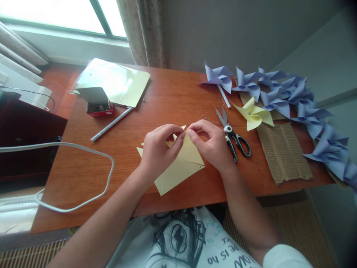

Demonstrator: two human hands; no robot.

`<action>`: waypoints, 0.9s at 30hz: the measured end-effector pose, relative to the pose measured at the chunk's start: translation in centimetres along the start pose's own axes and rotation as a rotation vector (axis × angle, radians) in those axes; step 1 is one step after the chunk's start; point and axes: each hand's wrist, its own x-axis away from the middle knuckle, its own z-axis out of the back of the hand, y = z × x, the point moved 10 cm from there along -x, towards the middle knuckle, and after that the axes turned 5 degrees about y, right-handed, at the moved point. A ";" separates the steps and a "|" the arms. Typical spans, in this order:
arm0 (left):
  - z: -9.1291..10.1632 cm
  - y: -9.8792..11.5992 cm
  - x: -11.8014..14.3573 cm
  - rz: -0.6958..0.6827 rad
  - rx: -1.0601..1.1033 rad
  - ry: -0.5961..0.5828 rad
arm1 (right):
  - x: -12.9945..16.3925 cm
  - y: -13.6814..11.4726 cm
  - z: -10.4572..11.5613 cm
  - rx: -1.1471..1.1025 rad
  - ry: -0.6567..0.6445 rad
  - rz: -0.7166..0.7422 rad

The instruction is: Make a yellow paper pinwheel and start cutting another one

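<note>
A yellow sheet of paper [178, 167], cut with slits from its corners, lies on the table in front of me. A small hole shows near its right corner. My left hand [163, 145] pinches the paper near its far corner, thumb against forefinger. Opposite it, my right hand [208, 141] grips the same corner area, and the fingertips of both hands almost meet. Whether anything small sits between the fingertips I cannot make out. Just right of my right hand lie scissors [228, 129] with black and white handles, their blades slightly apart.
Blue paper pinwheels [275, 98] and one yellow pinwheel [254, 114] stand at the right, near corrugated cardboard [284, 152]. Tiny scraps dot the table [167, 96]. At left are a small red box [100, 109], a paper stick [111, 124], paper sheets [139, 87] and a white cable [108, 178].
</note>
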 end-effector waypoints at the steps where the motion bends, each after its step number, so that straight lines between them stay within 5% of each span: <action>1: 0.0 -0.3 0.0 0.034 0.041 -0.001 | 0.0 0.4 -0.1 -0.048 -0.010 -0.044; 10: -0.3 -1.2 -0.1 0.135 0.198 -0.015 | 0.1 0.1 0.0 -0.096 0.006 -0.024; 27: 0.3 -0.2 0.0 -0.006 0.016 0.043 | 0.5 -1.4 -0.2 0.059 0.057 0.139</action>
